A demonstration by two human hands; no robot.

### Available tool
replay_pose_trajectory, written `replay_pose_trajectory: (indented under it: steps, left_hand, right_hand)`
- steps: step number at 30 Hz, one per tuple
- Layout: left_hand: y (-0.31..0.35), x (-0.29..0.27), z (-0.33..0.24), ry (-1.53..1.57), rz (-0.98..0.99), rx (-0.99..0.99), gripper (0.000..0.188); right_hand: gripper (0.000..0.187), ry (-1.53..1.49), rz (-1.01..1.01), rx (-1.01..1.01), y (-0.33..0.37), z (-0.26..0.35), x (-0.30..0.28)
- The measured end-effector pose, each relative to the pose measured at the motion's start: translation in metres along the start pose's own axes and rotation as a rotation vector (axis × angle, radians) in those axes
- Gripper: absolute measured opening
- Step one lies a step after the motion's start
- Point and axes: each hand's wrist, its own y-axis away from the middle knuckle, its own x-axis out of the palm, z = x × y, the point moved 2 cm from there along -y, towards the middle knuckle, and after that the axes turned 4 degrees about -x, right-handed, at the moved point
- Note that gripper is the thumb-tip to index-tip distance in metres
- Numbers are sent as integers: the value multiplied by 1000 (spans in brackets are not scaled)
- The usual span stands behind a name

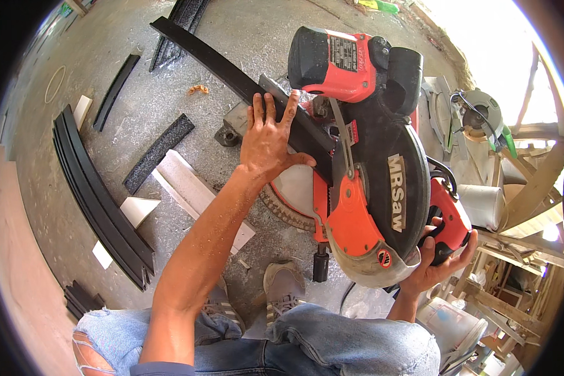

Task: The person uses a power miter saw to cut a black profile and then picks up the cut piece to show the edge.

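A red and black mitre saw (413,188) stands on the floor in front of me. A long black moulding strip (210,59) lies across its base, running out to the upper left. My left hand (266,141) presses on this strip, fingers spread and thumb stretched toward the blade side. At the saw's right, my right hand (442,271) is wrapped around the red and black handle (452,227). The strip's inner end meets the black blade guard, which hides the blade, so I cannot tell whether it touches the strip.
Several long black strips (97,194) lie at the left, with short black offcuts (160,153) and a pale channel piece (188,188) nearer the saw. A circular saw (482,116) sits at the right, above a white bucket (479,203) and wooden framing (514,244). My shoes (285,288) are close below the saw.
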Motion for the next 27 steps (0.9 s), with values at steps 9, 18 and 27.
replay_pose_trajectory:
  steps: [9,18,27]
  left_hand:
    - [-12,-13,-4,-177,146,47,137]
    - [-23,-18,-11,-279,205,188,113]
    - [-45,-12,7,61,236,479,88]
  right_hand:
    - [79,-33,-5,-7,1,-1,1]
    - [79,-28,-19,-11,1,0,3]
    - [79,-10,0,18,4,-1,-1]
